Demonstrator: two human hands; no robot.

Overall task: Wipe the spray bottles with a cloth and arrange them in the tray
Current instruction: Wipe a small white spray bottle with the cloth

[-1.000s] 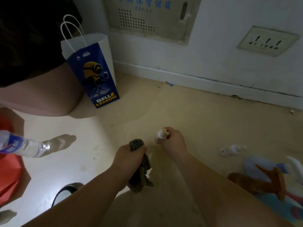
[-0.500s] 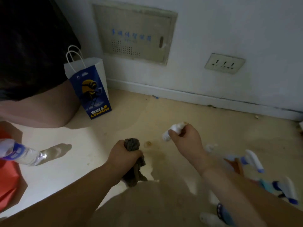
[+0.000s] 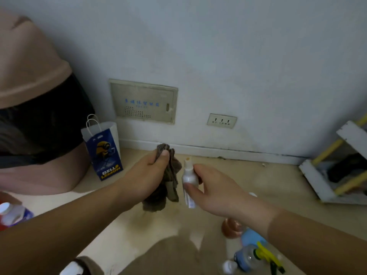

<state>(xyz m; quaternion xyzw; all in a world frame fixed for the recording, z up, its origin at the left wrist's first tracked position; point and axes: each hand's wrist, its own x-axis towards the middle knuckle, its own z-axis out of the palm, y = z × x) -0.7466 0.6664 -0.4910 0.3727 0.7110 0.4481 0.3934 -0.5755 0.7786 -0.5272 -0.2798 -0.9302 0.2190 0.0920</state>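
Note:
My left hand (image 3: 148,175) grips a crumpled grey-brown cloth (image 3: 168,175), which hangs down from my fist above the floor. Right beside it, my right hand (image 3: 213,187) holds a small white spray bottle (image 3: 189,179) upright, its pale nozzle at the top. Cloth and bottle are close together; I cannot tell whether they touch. Below my right forearm lie more spray bottles: a blue one (image 3: 252,238), a clear one with a yellow trigger (image 3: 258,257) and a copper-coloured one (image 3: 231,228). I see no tray.
A blue and white paper bag (image 3: 103,149) stands by the wall at left, next to another person's leg (image 3: 39,173). A bottle with a white cap (image 3: 12,214) lies at the far left. A white and yellow rack (image 3: 337,165) leans at right.
Both hands rose and came together, so the bottle now stands upright beside the cloth. The camera tilted up, showing more wall and the rack at right.

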